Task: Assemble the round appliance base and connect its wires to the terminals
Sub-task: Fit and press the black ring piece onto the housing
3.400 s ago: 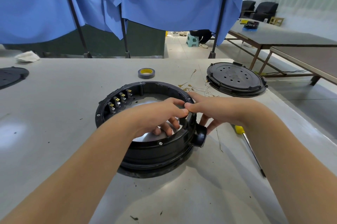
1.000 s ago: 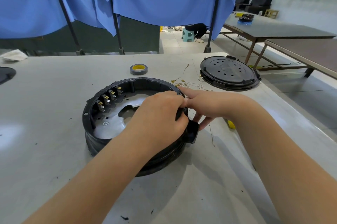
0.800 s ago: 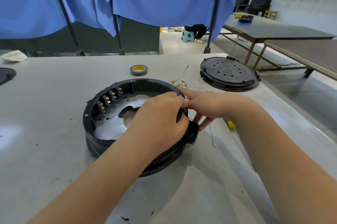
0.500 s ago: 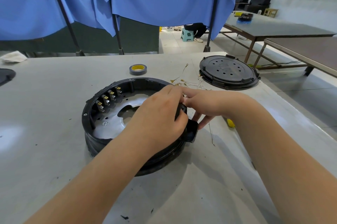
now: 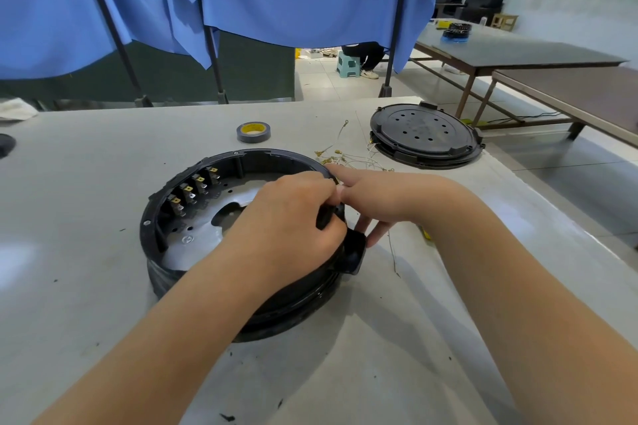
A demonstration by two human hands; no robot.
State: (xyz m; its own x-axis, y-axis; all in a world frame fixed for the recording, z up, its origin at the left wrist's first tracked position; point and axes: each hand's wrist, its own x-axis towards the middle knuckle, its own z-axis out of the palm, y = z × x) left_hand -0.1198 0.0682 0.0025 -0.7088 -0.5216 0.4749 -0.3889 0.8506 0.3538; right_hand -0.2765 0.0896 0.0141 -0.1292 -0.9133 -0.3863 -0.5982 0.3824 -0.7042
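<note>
The round black appliance base (image 5: 155, 214) sits on the grey table, with a metal plate (image 5: 193, 241) inside it. A row of brass-tipped terminals (image 5: 193, 188) lines its inner left wall. My left hand (image 5: 286, 220) reaches over the right side of the ring, fingers curled round a black part at the rim. My right hand (image 5: 386, 196) meets it from the right, forefinger and thumb at the rim's top, the other fingers reaching down beside the black knob (image 5: 354, 253). Loose wires with brass lugs (image 5: 345, 158) lie just behind.
A black perforated round cover (image 5: 424, 134) lies at the back right near the table edge. A tape roll (image 5: 253, 132) sits behind the base. A yellow tool handle (image 5: 426, 234) peeks out under my right forearm. Blue curtains hang behind the table.
Since 3.4 s ago my left hand has rolled over the rim and closed on the black part. Over the last second both hands have barely shifted.
</note>
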